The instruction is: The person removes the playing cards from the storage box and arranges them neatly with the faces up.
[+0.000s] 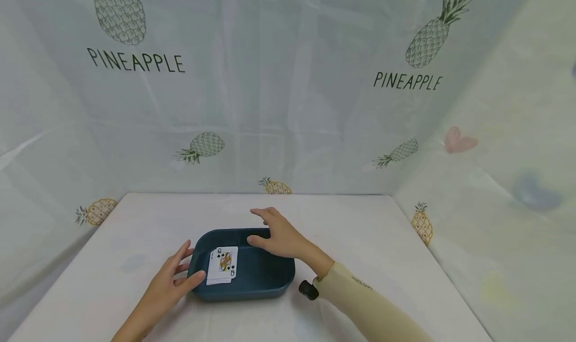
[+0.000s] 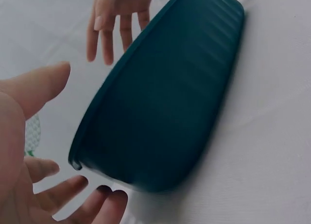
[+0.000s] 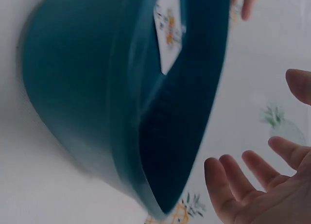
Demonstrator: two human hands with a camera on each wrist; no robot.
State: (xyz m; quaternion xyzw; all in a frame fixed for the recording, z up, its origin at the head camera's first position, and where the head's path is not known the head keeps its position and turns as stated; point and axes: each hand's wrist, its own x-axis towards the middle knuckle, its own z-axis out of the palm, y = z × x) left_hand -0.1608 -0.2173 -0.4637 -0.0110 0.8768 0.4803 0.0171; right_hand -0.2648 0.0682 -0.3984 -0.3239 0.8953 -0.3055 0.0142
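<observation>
A dark teal plastic basin (image 1: 265,277) sits on the white-covered table. Inside it, toward the left, lies a small stack of playing cards (image 1: 223,264), the top one a face-up black-suited queen; part of the cards also shows in the right wrist view. My left hand (image 1: 168,277) is at the basin's left end, thumb and fingers spread about its rim; whether they touch it I cannot tell. Above the basin's far right part hovers my right hand (image 1: 281,237), fingers extended and holding nothing. In the right wrist view, its fingers (image 3: 238,180) are apart from the wall.
A white cloth covers the table (image 1: 360,242). Behind it hangs a curtain (image 1: 288,92) printed with pineapples, and more printed cloth (image 1: 508,157) rises at the right. A small black device (image 1: 308,290) is by my right sleeve (image 1: 360,302).
</observation>
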